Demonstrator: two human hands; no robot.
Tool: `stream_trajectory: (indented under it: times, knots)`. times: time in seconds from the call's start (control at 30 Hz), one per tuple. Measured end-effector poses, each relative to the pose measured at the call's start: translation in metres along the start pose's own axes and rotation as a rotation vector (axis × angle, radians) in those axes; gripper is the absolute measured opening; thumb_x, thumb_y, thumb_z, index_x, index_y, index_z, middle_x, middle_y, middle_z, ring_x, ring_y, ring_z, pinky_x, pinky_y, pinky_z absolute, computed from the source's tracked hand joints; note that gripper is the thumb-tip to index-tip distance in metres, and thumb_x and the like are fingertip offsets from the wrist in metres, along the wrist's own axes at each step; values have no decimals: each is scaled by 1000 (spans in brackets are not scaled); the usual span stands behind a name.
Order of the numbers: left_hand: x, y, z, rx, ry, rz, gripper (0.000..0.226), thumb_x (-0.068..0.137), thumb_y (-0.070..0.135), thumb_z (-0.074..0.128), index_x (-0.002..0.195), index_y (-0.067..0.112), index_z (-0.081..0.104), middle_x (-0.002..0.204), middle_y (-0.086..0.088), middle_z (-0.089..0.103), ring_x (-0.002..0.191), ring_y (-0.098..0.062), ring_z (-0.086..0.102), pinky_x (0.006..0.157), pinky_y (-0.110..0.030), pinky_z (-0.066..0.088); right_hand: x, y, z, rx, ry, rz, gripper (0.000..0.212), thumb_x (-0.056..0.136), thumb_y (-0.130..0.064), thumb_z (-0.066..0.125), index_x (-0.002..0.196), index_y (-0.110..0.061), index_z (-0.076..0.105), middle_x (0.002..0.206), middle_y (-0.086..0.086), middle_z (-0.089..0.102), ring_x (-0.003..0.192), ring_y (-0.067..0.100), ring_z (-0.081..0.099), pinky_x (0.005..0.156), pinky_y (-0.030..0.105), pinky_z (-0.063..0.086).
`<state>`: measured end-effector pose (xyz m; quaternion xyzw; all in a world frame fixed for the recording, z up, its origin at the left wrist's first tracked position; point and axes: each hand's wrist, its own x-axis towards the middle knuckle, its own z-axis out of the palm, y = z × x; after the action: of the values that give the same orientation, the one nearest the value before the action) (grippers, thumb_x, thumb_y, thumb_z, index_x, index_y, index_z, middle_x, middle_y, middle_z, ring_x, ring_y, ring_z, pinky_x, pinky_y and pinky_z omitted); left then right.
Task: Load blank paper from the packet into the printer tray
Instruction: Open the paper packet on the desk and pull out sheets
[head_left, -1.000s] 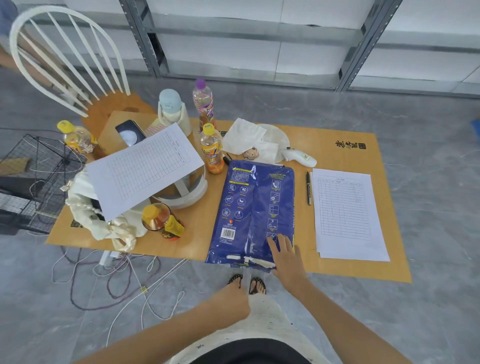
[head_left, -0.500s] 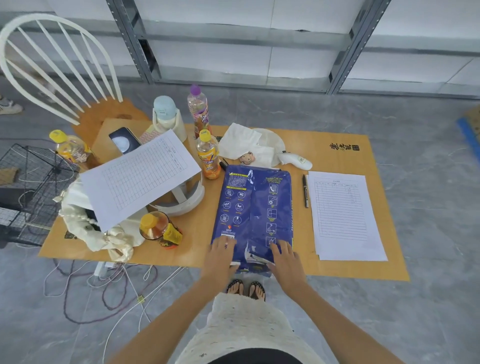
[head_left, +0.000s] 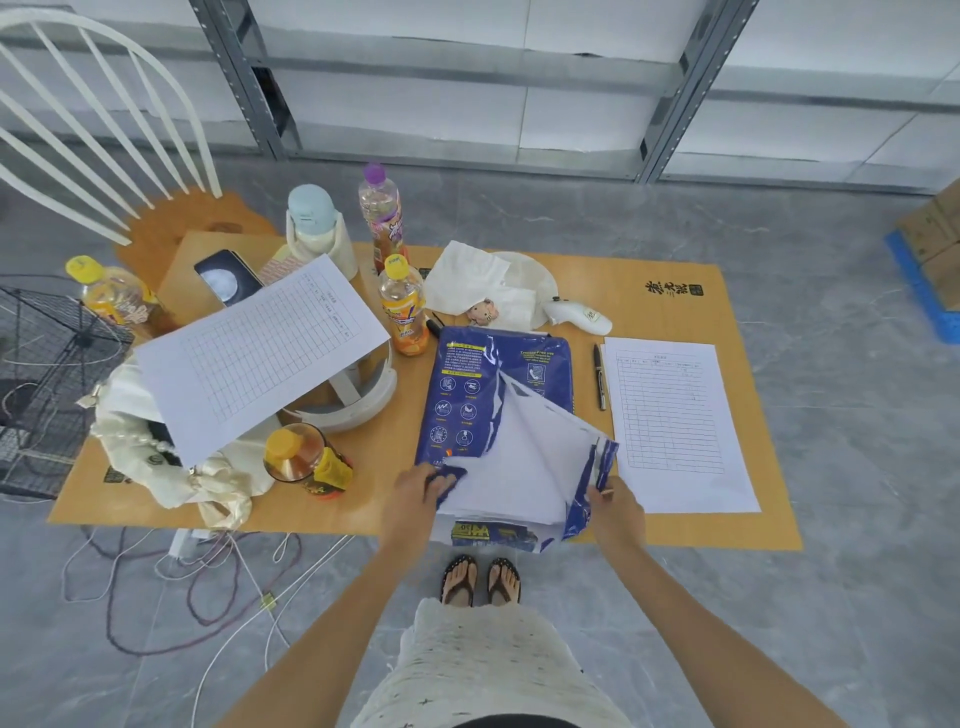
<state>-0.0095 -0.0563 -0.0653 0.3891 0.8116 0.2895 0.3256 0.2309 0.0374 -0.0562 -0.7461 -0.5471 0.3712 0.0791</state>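
A dark blue paper packet (head_left: 467, 384) lies lengthwise on the low wooden table (head_left: 665, 525), its near end torn open. White blank sheets (head_left: 514, 467) show inside the split wrapper. My left hand (head_left: 415, 499) grips the left flap of the wrapper at the near edge. My right hand (head_left: 615, 512) pinches the right flap and holds it pulled out to the right. No printer or tray is in view.
Right of the packet lie a black pen (head_left: 600, 376) and a stack of printed forms (head_left: 675, 421). To the left stand drink bottles (head_left: 402, 306), a tilted gridded sheet (head_left: 260, 353), a cream bag (head_left: 156, 467) and a white chair (head_left: 104, 130). Cables trail on the floor.
Both hands came onto the packet's near end, then pulled the wrapper apart. The tear has widened and white sheets are now exposed.
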Motion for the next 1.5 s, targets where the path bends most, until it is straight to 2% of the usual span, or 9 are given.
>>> stream_trajectory:
  times: [0.1,0.3,0.53,0.7,0.87,1.0,1.1,1.2,1.5]
  knots:
    - [8,-4,-5,-232,151,-245,19,97,15,44,82,5,49,70,-9,51,71,-25,49,55,-34,29,12,-2,-8,-9,-71,30,19,91,-22,54,95,-4,60,87,9,63,80,29,60,69,34,47]
    - [22,-4,-2,-205,140,-372,4,92,10,46,92,10,41,72,-6,51,69,-28,50,54,-32,35,14,-2,-12,20,-30,62,16,88,-20,57,80,-7,55,86,16,67,77,35,66,70,40,55]
    - [16,-17,0,32,223,-459,61,87,5,54,140,9,24,112,-14,53,100,-42,57,80,-42,48,3,-9,-8,-57,77,-19,26,90,-14,57,94,-11,32,77,6,57,68,29,55,50,32,39]
    - [-1,-21,-7,361,110,6,16,76,-3,55,85,8,49,88,-13,58,75,-35,56,56,-44,47,1,-16,-3,-416,-152,-294,18,90,-15,54,81,-14,39,76,6,56,66,24,50,56,29,38]
    - [-11,-13,-2,203,118,85,22,85,8,50,101,17,62,96,1,64,74,-23,59,58,-38,53,-11,-23,15,-292,-288,-485,2,93,-13,52,94,-12,51,80,2,53,69,19,51,62,30,45]
    - [-18,-6,6,18,30,17,41,93,20,45,133,21,43,88,-2,68,72,-21,64,60,-29,49,-15,-17,31,-539,-317,-716,34,92,-17,57,124,-10,50,125,8,46,115,24,48,97,32,43]
    - [-21,-11,14,98,-120,174,37,93,12,46,129,18,44,128,-3,57,117,-24,56,95,-28,44,-17,-14,38,-690,-281,-747,54,88,-19,62,136,-14,38,144,12,32,134,28,32,107,37,39]
    - [-9,-23,12,398,-207,350,39,90,9,51,129,14,49,150,-4,37,145,-22,22,120,-37,10,-15,-11,39,-805,-254,-742,62,89,-10,59,142,-16,28,152,11,24,142,26,22,109,36,35]
    - [8,-16,-12,671,-211,475,48,70,18,78,115,15,61,126,-2,60,127,-27,49,101,-42,43,3,0,22,-847,-367,-865,45,99,-19,42,143,-10,34,156,13,25,145,24,21,101,41,48]
